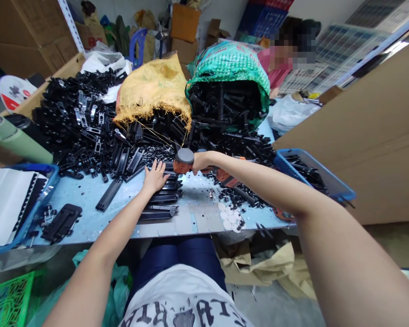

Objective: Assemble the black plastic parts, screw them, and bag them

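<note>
At 12 o'clock, my right hand [200, 161] grips orange power tool [183, 164]; 11 o'clock, left hand [155, 177] spread on black strips [165, 191].

Shirt lettering [204, 312] — too distorted to read

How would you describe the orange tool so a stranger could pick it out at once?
On the blue table, find the yellow sack, then come nearer from its right edge. There the right hand grips the orange tool. Its round, flat grey end sets it apart from the black parts nearby.
</note>
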Motion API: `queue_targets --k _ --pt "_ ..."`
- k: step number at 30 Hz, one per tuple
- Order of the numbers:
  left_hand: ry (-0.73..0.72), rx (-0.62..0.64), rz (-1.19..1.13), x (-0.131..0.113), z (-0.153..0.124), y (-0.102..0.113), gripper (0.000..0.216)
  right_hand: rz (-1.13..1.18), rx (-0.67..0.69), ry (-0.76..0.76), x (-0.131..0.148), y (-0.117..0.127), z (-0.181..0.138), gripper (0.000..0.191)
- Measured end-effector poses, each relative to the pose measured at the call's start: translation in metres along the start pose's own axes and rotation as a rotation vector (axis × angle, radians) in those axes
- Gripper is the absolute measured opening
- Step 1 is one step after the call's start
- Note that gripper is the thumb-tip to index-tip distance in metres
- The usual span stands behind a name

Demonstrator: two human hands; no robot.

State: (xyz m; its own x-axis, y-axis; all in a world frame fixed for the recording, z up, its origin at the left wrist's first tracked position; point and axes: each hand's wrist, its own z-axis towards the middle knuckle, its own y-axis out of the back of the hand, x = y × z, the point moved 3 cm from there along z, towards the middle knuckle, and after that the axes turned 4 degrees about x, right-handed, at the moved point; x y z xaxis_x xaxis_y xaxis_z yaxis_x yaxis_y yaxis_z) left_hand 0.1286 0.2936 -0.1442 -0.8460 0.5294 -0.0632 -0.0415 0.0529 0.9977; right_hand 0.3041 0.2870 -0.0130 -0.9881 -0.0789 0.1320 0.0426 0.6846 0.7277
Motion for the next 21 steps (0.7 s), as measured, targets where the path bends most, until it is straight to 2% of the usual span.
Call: queue_targets --k 9,15,21 --pt "-0.002 0.022 -0.002 0.0 0.0 0.001 0.06 0.21 -0.054 -0.026 -0.017 -0.017 -0.01 0.045" --pt "-0.001 0.028 0.008 -0.001 -0.001 0.002 0.059 0.467 -0.122 -0.037 -0.026 -0.047 -0.018 0.031" --pt "-0.003 0.032 0.032 0.0 0.0 0.001 0.058 0.587 -0.154 0.009 -0.03 -0.072 -0.016 0.022"
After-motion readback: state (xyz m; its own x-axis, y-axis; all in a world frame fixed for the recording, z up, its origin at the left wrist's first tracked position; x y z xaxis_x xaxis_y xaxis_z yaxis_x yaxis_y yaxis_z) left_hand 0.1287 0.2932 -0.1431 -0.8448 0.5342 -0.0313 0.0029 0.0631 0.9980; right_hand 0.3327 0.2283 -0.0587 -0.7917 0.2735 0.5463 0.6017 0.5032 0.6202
